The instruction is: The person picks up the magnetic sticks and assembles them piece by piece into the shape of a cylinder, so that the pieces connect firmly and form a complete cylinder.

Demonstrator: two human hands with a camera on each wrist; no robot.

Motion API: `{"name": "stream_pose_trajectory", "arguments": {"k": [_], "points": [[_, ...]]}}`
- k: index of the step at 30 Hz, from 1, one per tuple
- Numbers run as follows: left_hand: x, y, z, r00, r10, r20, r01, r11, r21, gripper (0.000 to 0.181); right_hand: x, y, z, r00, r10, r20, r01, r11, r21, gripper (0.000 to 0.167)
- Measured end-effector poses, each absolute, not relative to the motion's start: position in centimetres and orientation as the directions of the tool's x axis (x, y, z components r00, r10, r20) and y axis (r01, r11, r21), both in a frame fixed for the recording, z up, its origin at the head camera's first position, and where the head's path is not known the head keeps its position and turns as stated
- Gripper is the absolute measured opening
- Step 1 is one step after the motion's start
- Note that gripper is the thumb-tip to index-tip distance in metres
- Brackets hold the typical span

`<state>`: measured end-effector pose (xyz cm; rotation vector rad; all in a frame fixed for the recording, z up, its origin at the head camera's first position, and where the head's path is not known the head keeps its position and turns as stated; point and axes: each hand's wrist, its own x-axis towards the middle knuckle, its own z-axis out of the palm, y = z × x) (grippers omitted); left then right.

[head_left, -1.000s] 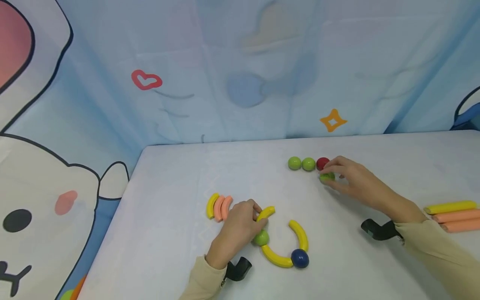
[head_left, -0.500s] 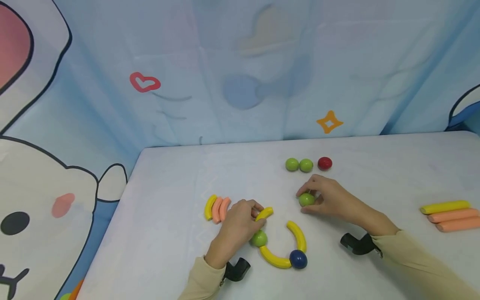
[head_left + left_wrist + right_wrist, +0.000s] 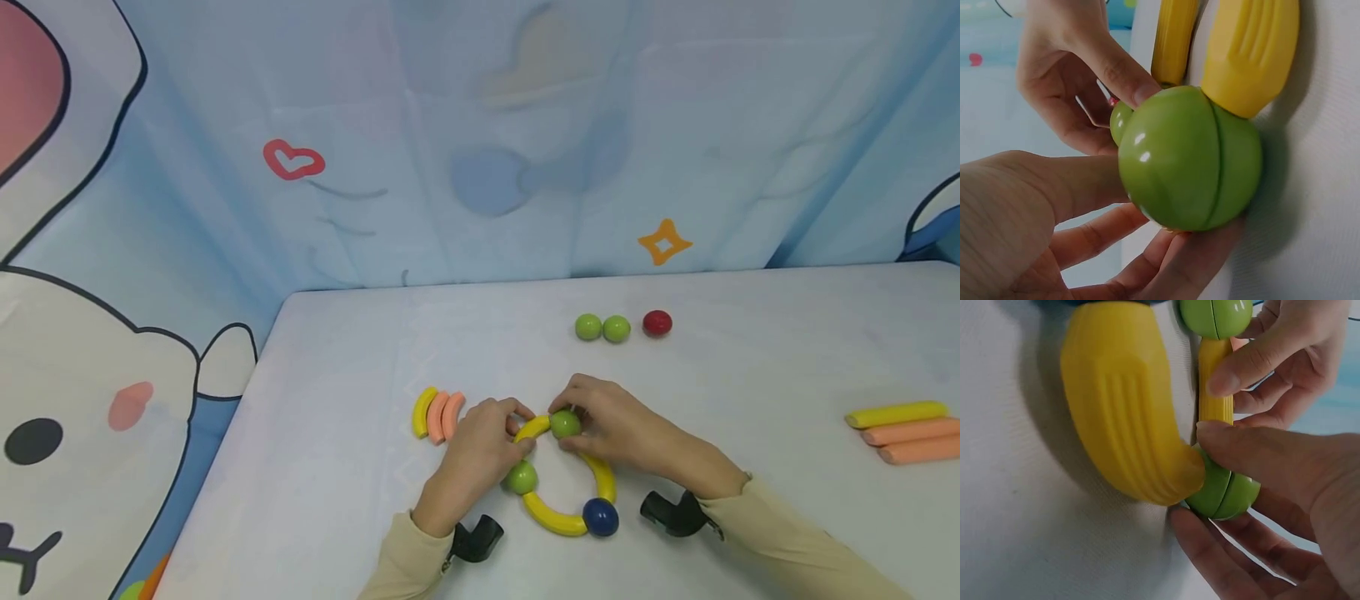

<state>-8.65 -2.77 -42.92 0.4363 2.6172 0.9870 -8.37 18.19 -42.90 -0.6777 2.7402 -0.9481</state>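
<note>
In the head view, my left hand (image 3: 483,442) pinches a short yellow curved stick (image 3: 533,427) at the ring's upper left. My right hand (image 3: 622,425) holds a green ball (image 3: 565,423) between thumb and fingers, against that stick's free end. A second green ball (image 3: 521,477), large in the left wrist view, sits below my left thumb. From it a yellow curved stick (image 3: 553,515) runs to a dark blue ball (image 3: 600,517). Another yellow curved stick (image 3: 1125,406) rises from the blue ball; whether its upper end touches the held ball, I cannot tell.
Left of the ring lie a yellow curved piece (image 3: 423,412) and two pink ones (image 3: 444,417). At the back are two green balls (image 3: 602,327) and a red ball (image 3: 657,323). Long yellow and pink sticks (image 3: 911,433) lie far right. A patterned cloth (image 3: 420,217) hangs behind the table.
My right hand has brought the green ball from beside the red one, leftward and toward me, to the yellow stick's end. The red ball shifted slightly right. My left hand stays put.
</note>
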Motion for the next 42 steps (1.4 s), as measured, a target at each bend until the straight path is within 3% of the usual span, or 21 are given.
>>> {"name": "stream_pose_trajectory", "arguments": {"k": [10,20,37,42], "points": [[-8.5,-2.9,-42.9,-0.9,0.391,-0.191,0.183,0.738,0.65,0.023,-8.2,18.3,-43.1,-0.89,-0.455,0.025,-0.372,0.694,-0.617,0.036],[-8.4,-2.7,-42.7,-0.903,0.383,-0.195,0.179,0.747,0.64,0.024,-7.0,18.9,-42.9,-0.904,-0.426,-0.038,-0.324,0.74,-0.589,0.06],[-8.2,-2.8,-42.9,-0.904,0.386,-0.183,0.184,0.739,0.648,0.022,-5.8,20.1,-43.0,-0.927,-0.35,-0.133,-0.181,0.73,-0.66,0.063],[-8.1,-2.8,-43.0,-0.901,0.396,-0.176,0.198,0.736,0.647,0.022,-6.0,19.9,-43.0,-0.943,-0.318,-0.101,-0.17,0.718,-0.675,0.052]]}}
